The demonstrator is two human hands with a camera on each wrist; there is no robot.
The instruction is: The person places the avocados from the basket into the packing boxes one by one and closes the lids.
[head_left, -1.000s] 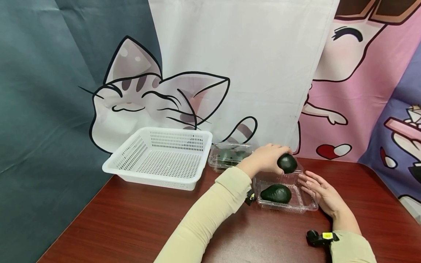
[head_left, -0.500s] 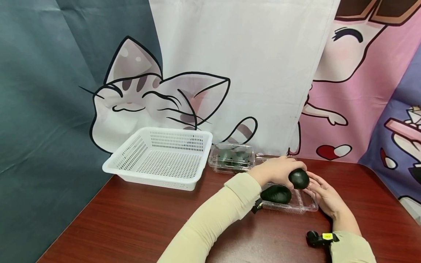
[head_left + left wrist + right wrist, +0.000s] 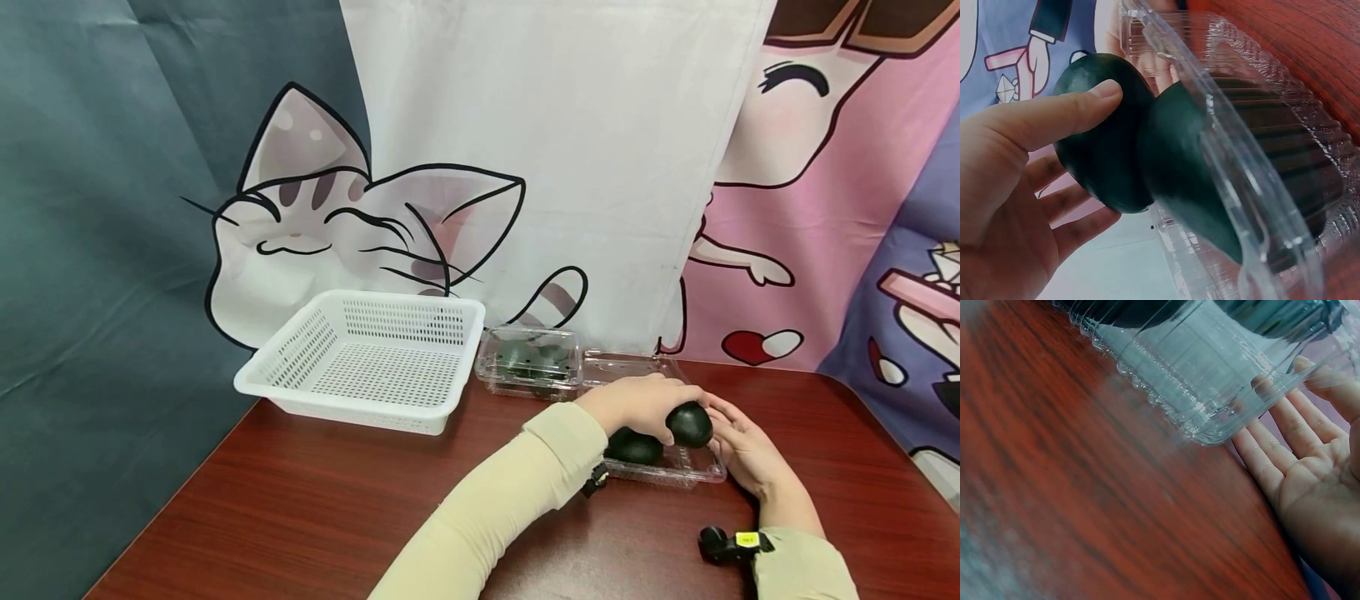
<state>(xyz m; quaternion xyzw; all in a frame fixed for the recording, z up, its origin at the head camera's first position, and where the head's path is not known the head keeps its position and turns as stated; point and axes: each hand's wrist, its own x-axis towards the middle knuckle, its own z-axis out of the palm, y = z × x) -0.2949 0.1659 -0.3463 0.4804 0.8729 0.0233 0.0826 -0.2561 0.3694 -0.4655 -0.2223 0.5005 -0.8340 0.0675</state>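
My left hand (image 3: 643, 405) grips a dark green avocado (image 3: 690, 426), thumb on one side and fingers round the other, over the right half of a clear plastic clamshell box (image 3: 701, 476). In the left wrist view this avocado (image 3: 1107, 172) overlaps a second avocado (image 3: 1179, 159) that lies in the box. Seen from the head, that second avocado (image 3: 635, 447) is partly covered by my left hand. My right hand (image 3: 750, 446) is at the box's right end; the right wrist view has its fingers (image 3: 1266, 453) extended along the clear end wall.
Behind the left hand, the box's lid (image 3: 622, 365) stands folded back. To its left is a closed clear box (image 3: 528, 358) with avocados inside. A white perforated basket (image 3: 352, 408) stands further left on the brown table (image 3: 322, 500). Printed cloth (image 3: 600, 125) hangs behind.
My left hand has brought the avocado down and to the right, from above the back of the box to its right half. The right hand has stayed at the box's end.
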